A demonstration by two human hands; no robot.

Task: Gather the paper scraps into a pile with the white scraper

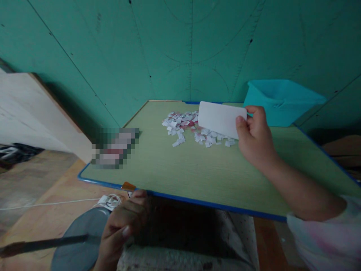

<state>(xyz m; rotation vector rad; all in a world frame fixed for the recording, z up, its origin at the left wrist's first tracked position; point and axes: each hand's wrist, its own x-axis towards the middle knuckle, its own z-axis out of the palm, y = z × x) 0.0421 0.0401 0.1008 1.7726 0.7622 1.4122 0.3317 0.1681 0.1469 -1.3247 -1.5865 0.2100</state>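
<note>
My right hand [255,135] pinches a blank white card [218,118] by its right end, thumb in front. The card is tilted up over a spread of small cut paper pieces [176,122], mostly white with some pink, and hides part of it. Low at the table's front edge, my left hand [125,220] is closed with its fingers curled. A small orange piece [128,186] shows at the table edge just beyond its fingertips. Whether that hand grips anything is hidden.
On the pale table [180,169] with blue edging stand a turquoise bin [282,107] at the back right and a blurred-out flat object [117,148] at the left. Below are a grey round stool [81,233], a dark bar [42,244] and a white cable [111,201]. Behind is a green wall [169,49].
</note>
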